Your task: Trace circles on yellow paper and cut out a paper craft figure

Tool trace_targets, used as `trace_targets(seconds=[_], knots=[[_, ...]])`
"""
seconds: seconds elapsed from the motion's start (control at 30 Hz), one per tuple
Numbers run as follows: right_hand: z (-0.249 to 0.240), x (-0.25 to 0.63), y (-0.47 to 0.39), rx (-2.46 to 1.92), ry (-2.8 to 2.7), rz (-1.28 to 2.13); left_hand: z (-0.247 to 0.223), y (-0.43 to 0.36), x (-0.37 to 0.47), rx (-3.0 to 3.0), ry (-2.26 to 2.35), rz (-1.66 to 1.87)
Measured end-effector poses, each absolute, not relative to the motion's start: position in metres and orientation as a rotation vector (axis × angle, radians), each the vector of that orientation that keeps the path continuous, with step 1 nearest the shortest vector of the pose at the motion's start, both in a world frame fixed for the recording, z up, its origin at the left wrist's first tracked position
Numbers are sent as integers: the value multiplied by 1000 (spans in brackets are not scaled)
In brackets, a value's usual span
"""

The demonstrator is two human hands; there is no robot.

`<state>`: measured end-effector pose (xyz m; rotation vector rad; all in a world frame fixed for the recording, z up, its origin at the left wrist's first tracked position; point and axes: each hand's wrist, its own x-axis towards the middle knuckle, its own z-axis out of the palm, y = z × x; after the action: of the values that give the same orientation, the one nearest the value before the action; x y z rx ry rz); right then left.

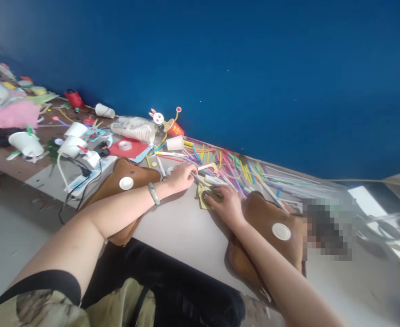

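Observation:
My left hand (pixel 182 178), with a bracelet at the wrist, is closed in a pinch. Whatever is between its fingertips is too small and blurred to name. My right hand (pixel 226 203) lies with its fingers apart on a yellow-green paper piece (pixel 203 203) on the table. A dark round spot shows at one of its fingertips. Just beyond both hands lies a short white stick with an orange end (pixel 206 167). Brown padded armrests lie under my forearms: the left pad (pixel 136 175) and the right pad (pixel 261 215), each with a white disc.
Many coloured pipe cleaners (pixel 235 168) spread along the blue wall (pixel 237 68). To the left are a bag of paper cups (pixel 135 129), a red cup (pixel 174 128) with a rabbit figure, a tape roll (pixel 125 145), and a power strip (pixel 87 175) with cables.

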<state>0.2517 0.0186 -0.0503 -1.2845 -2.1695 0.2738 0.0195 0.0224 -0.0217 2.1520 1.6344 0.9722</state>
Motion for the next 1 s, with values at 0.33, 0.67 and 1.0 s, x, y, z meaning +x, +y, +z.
trace_targets(seconds=[0.33, 0.67, 1.0], knots=[[-50, 251, 19, -1263, -2242, 67, 52, -12, 20, 2645, 1677, 800], [-50, 249, 20, -1278, -2242, 102, 83, 26, -134, 2103, 2277, -299], [-50, 248, 21, -1258, -2211, 102, 54, 5, -186, 2128, 2268, -159]])
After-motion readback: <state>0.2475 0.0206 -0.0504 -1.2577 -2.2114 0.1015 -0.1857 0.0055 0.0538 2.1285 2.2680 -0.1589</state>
